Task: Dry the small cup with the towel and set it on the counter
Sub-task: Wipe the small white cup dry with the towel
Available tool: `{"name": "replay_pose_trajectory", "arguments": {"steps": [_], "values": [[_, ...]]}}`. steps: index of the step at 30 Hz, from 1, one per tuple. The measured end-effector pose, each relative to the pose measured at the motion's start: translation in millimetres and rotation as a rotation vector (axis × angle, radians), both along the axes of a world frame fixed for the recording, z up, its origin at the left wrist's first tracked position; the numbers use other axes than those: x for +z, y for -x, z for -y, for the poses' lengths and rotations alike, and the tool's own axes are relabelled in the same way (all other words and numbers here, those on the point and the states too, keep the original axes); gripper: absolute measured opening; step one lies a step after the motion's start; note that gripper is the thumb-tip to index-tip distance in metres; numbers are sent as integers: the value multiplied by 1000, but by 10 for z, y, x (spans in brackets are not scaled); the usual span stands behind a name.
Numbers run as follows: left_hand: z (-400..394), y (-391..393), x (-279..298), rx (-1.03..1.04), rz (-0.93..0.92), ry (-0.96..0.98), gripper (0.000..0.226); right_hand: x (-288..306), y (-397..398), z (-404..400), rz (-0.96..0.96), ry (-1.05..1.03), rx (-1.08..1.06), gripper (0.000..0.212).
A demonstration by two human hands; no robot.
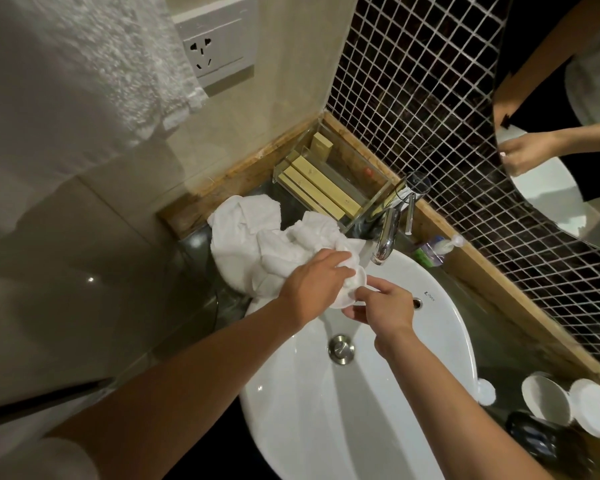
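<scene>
A small white cup is held over the far left rim of the white sink, mostly hidden between my two hands. My left hand presses a bunch of the white towel against the cup. From the right, my right hand pinches the cup's side and rim. The rest of the towel lies crumpled on the dark counter to the left of the sink.
A chrome tap stands just behind my hands. Behind the towel is a clear tray with wooden boxes. Two white cups and a dark object sit at the counter's right. A mirror hangs at the top right.
</scene>
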State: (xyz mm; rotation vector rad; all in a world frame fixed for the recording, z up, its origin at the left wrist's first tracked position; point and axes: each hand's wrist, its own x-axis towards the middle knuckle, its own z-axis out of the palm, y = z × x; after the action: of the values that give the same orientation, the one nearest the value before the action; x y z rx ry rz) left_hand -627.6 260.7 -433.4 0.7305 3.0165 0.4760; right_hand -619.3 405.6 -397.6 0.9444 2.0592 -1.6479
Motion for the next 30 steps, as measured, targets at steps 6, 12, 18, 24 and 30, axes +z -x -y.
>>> {"name": "replay_pose_trajectory", "arguments": {"steps": [6, 12, 18, 24, 30], "values": [[-93, -113, 85, 98, -37, -168, 34, 48, 96, 13, -10, 4, -9, 33], [132, -141, 9, 43, 91, -139, 34, 23, 43, 25, 4, -63, 30, 35], [761, 108, -39, -60, -211, -181, 18, 67, 88, 74, -17, -92, 54, 40], [1236, 428, 25, 165, -176, 39, 13, 116, 151, 95, -37, -54, 36, 37], [1254, 516, 59, 201, -36, 344, 31, 127, 175, 116, -42, -27, 12, 39]]}}
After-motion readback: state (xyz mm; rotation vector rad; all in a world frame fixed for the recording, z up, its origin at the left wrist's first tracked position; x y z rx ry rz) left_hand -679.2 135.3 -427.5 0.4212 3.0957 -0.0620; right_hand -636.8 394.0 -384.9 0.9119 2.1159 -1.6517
